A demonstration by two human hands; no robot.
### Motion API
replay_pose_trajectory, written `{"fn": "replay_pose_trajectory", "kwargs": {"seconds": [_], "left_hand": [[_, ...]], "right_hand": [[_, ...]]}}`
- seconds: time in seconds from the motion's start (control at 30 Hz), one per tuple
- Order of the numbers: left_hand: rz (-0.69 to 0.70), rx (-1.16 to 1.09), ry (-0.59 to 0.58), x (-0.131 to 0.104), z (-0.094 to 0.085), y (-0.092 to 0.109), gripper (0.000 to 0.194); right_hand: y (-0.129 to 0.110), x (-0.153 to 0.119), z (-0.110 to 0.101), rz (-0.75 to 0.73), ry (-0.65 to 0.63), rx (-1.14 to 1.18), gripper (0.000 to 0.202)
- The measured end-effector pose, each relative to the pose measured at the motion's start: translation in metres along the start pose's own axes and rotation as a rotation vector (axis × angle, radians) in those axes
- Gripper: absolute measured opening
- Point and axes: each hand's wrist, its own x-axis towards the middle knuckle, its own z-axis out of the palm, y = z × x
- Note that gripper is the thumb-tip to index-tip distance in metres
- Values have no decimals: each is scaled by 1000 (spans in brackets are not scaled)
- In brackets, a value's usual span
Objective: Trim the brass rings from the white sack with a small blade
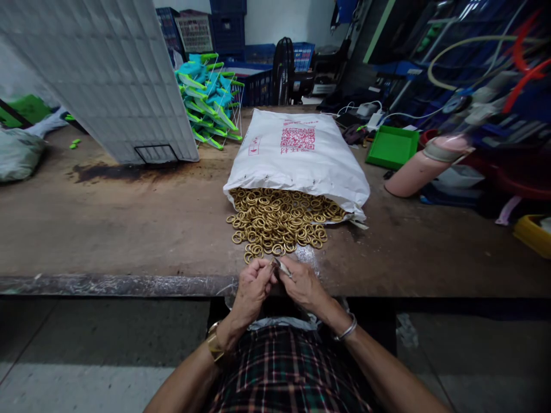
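Note:
Just in front of the table's near edge, my two hands meet fingertip to fingertip. My left hand point(255, 285) is closed in a pinch, and what sits between its thumb and fingers is too small and covered to name. A small tool with a pale handle and a dark, narrow tip point(283, 267) is gripped in my right hand point(306, 288), its tip touching or very near the left fingertips. Right beyond the hands lies a heap of gold-coloured rings point(275, 223), spilling from the mouth of a white woven sack point(297, 149) with red print that lies on its side.
A pale ribbed panel point(124, 74) stands at the left, beside stacked green-and-blue pieces point(209, 100). Rightward are a green tray point(392, 146), a pink bottle point(424, 166) and a yellow container point(534, 232). A black fan point(284, 71) and crates stand behind the wooden table point(107, 229).

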Motion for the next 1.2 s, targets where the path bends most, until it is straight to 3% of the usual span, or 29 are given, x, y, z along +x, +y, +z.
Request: {"fn": "replay_pose_trajectory", "kwargs": {"seconds": [0.23, 0.5, 0.7, 0.87, 1.2], "left_hand": [[84, 138, 29, -1, -2, -3, 31], [61, 115, 29, -4, -3, 0, 34], [-23, -24, -108, -16, -5, 3, 32], [-139, -302, -118, -13, -7, -1, 31], [-249, -502, -156, -8, -16, 3, 18]], "right_hand": [[-7, -4, -2, -72, -93, -246, 21], [-13, 2, -4, 9, -160, -425, 24], [2, 15, -4, 171, 0, -503, 18], [8, 24, -2, 196, 138, -487, 16], [-4, 33, -1, 245, 83, -555, 16]]}}
